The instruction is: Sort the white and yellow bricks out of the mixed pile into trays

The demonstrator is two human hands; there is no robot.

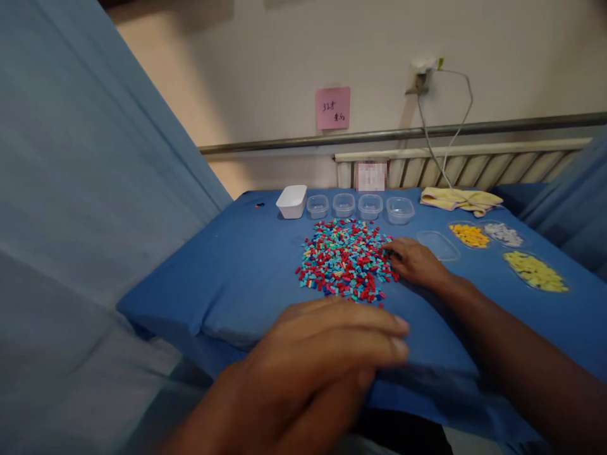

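Note:
A heap of small red, blue and teal pieces point(344, 259) lies on a blue cloth-covered table point(246, 265). My right hand point(415, 260) rests at the heap's right edge, fingers curled onto the pieces; what they pinch, if anything, is hidden. My left hand point(317, 360) hovers low near the table's front edge, close to the camera, fingers stretched out together and holding nothing.
Behind the heap stand a white tub point(291, 201) and several small clear cups point(358, 206). To the right lie an empty clear lid point(439, 245) and lids of orange point(469, 235), grey point(503, 234) and yellow pieces point(535, 272). A yellow cloth point(459, 199) lies at the back; blue curtain point(71, 189) hangs left.

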